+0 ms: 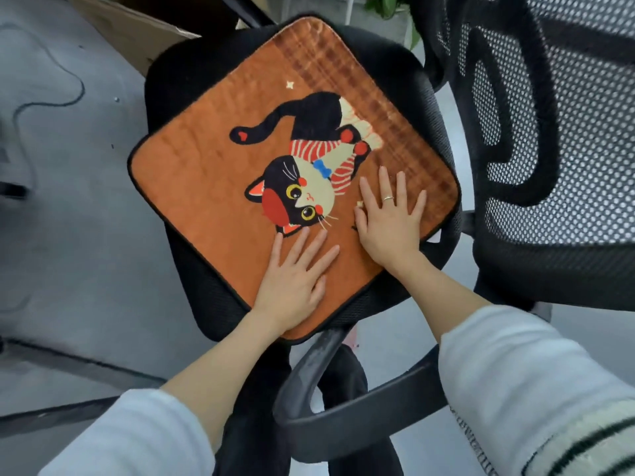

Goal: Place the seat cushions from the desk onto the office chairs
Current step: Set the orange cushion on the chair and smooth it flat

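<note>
An orange seat cushion point(206, 187) with a black-and-red cat picture lies flat on the seat of a black office chair point(165, 73), turned like a diamond. My left hand point(292, 276) rests palm-down on the cushion's near corner, fingers spread. My right hand point(388, 218), wearing a ring, presses flat on the cushion beside it, nearer the chair's mesh backrest point(549, 132). Neither hand grips anything.
The chair's black armrest point(343, 417) curves just below my arms. Grey floor point(68, 201) with a dark cable lies to the left. A cardboard box point(130, 25) sits behind the chair, and green plant leaves point(388, 5) show at the top.
</note>
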